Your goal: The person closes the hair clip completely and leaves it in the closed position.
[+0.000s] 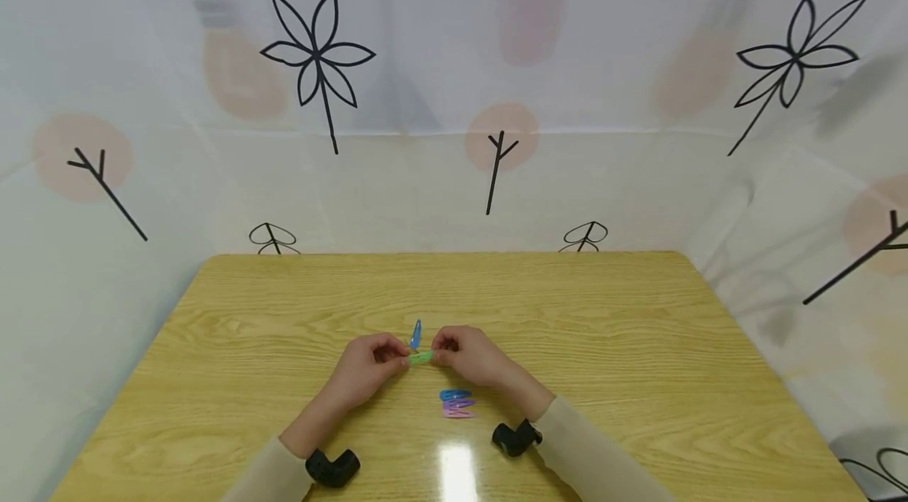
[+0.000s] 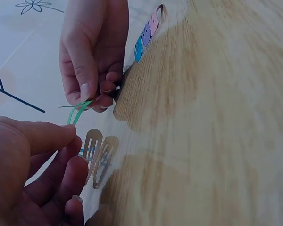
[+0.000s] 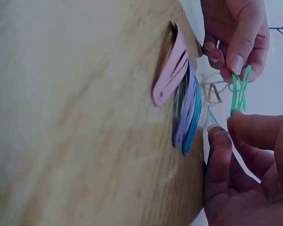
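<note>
A green snap hair clip is stretched between both hands, its metal strip bent away from the frame in the right wrist view. My left hand pinches one end between thumb and forefinger, while my right hand pinches the other end. Just beyond the fingers stands a blue hair clip, pointing away. A brown clip shows near the left fingers in the left wrist view. Nearer me, a blue clip, a purple clip and a pink clip lie side by side.
The wood-grain table extends around the hands. A pale patterned cloth hangs behind it and along both sides. Each wrist wears a black camera mount, with the left mount and right mount low over the table.
</note>
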Tool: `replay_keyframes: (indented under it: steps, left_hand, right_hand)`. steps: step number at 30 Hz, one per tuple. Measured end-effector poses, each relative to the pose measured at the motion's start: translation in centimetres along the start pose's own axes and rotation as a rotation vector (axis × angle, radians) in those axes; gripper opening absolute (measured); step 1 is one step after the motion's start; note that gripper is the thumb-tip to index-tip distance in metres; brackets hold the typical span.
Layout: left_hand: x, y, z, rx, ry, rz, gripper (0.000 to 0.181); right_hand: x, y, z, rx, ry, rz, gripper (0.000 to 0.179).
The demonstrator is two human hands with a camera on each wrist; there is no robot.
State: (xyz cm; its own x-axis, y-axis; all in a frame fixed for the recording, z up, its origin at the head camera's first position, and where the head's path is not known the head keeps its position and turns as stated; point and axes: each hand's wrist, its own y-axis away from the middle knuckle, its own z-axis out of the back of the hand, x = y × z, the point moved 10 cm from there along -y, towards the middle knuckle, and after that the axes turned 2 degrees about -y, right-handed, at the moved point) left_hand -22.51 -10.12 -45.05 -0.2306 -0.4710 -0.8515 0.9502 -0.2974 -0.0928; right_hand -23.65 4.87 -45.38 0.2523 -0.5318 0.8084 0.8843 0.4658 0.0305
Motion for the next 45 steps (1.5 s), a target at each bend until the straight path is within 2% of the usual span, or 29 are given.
replay_keyframes:
  steps: [8,18,23,28,31,37,42,45]
  left_hand:
    - [-0.5,0.1,0.3,-0.026,0.030,-0.010,0.008]
    - [-1.1,0.2,1.3,-0.125,-0.003,-0.037,0.012]
    - [-1.5,0.3,1.5,-0.155,-0.011,-0.051,0.003]
    - [-1.6,0.3,1.6,-0.173,-0.005,-0.048,0.005]
    - [-1.5,0.3,1.6,-0.191,0.000,-0.043,0.005]
    - [-1.3,0.4,1.6,-0.211,0.015,-0.032,0.008]
    - [-1.6,0.4,1.5,-0.199,0.029,-0.049,0.007]
    - [-1.6,0.4,1.2,-0.182,0.050,-0.059,0.006]
  right_hand:
    - [0.6,0.3,0.4,-0.015,-0.101,-0.037,0.010]
    - [0.6,0.4,0.2,-0.009,-0.251,-0.068,0.012]
    - [0.7,0.8,0.2,-0.032,-0.305,-0.060,0.011]
    - [0.8,1.0,0.0,-0.042,-0.388,-0.047,0.013]
    - [0.9,1.1,0.1,-0.055,-0.375,-0.043,0.015]
    - [1.6,1.4,0.5,-0.069,-0.280,0.003,0.012]
    - [2.0,1.6,0.7,-0.084,-0.276,0.029,0.011]
    - [3.0,2.1,1.2,-0.102,-0.275,0.034,0.011]
